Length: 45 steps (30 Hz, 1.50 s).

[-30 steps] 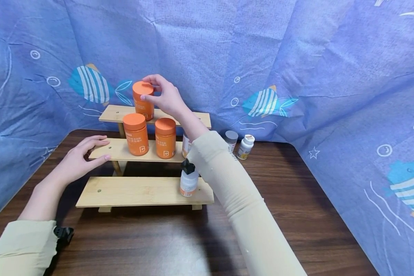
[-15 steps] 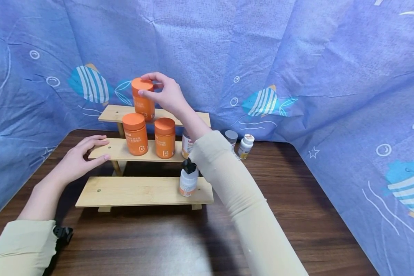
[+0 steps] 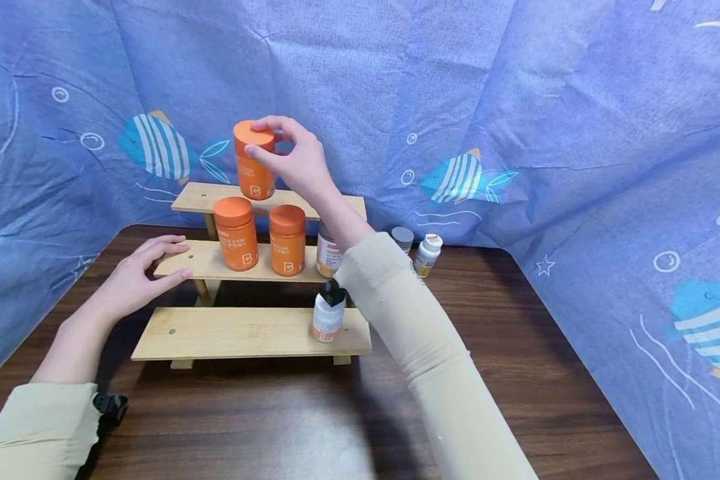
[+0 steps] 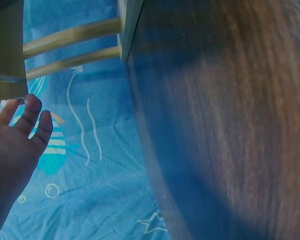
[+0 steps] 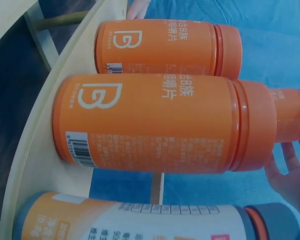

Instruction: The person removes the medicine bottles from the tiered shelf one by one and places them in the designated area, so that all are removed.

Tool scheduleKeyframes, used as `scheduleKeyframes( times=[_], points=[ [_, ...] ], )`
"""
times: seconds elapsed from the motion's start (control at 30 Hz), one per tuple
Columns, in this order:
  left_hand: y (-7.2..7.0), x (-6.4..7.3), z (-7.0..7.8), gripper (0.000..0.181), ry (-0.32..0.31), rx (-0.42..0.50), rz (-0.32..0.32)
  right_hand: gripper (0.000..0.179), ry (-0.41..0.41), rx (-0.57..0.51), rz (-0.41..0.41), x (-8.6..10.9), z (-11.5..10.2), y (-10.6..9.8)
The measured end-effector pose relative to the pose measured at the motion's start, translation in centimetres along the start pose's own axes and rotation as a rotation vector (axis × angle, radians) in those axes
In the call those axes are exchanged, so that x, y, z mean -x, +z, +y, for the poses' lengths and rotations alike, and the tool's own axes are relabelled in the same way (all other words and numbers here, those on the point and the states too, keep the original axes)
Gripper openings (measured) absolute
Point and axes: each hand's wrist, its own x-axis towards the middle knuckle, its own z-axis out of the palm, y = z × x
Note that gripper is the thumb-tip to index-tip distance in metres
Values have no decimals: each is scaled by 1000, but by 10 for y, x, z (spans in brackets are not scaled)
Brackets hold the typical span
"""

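Near the top tier of the stepped wooden stand (image 3: 252,331), my right hand (image 3: 303,163) grips an orange bottle (image 3: 255,175) around its lid. The bottle is upright and appears raised off the top board. My left hand (image 3: 133,277) holds the left end of the middle board, thumb along the front edge and fingers at the back. In the left wrist view, the left hand's fingertips (image 4: 32,102) touch the board's edge. Two more orange bottles (image 3: 237,237) (image 3: 287,243) stand on the middle tier. Beside them is a white-labelled bottle (image 5: 140,220), partly behind the right arm in the head view.
A small white bottle (image 3: 327,320) stands on the bottom tier, partly covered by the black wrist camera (image 3: 333,293). On the brown table (image 3: 246,413), a grey-capped bottle (image 3: 403,238) and a white bottle (image 3: 427,255) stand right of the stand. A blue fish-patterned cloth (image 3: 360,100) hangs behind.
My right hand has lifted the orange bottle upward from the top tier and slightly to the right. The left hand and the other bottles have stayed in place.
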Motion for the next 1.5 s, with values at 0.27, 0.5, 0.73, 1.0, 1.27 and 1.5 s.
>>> scheduleKeyframes(
  times=[0.27, 0.5, 0.73, 1.0, 1.27, 1.5],
  points=[
    [1, 0, -1, 49, 2, 0, -1, 32, -60, -17, 43, 21, -27, -15],
    [-1, 0, -1, 51, -11, 0, -12, 32, -75, -22, 56, 24, -28, -26],
    [0, 1, -4, 51, -9, 12, -7, 32, -84, -39, 81, 26, -28, -41],
    [2, 0, -6, 50, 4, 13, -8, 32, -140, -46, 114, 32, -19, -62],
    [1, 1, -4, 51, -9, 4, -9, 34, -125, -59, 163, 42, -15, -81],
    [1, 1, -2, 51, -11, 5, -12, 35, -129, -71, 189, 51, -12, -98]
  ],
)
